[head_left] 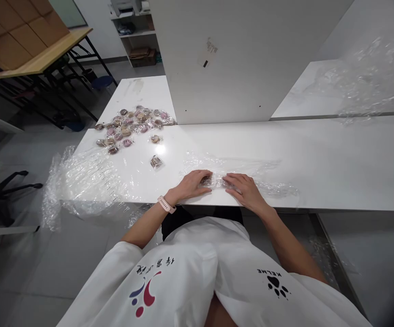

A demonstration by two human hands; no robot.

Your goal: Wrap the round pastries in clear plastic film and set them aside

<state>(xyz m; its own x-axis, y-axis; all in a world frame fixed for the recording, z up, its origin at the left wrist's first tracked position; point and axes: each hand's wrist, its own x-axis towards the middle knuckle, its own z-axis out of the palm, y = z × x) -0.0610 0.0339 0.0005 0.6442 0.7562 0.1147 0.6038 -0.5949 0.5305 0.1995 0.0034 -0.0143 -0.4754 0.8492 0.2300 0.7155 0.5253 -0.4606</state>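
Both hands are at the front edge of the white table, curled around a long clear plastic bag that lies flat and crinkled. My left hand wears a pale wristband and grips the bag's left part, where something dark brown shows under the film. A short way to its right, my right hand bends its fingers over the same bag, thumb on the near side. What sits under the fingers is partly hidden. One small wrapped brown cookie-like piece lies left of my left hand, and another wrapped piece is beyond it.
A pile of small wrapped round pieces, brown, tan and pink, spreads over the table's left. A stack of clear plastic bags hangs over the front left edge. A white upright panel stands behind; crumpled plastic film lies back right.
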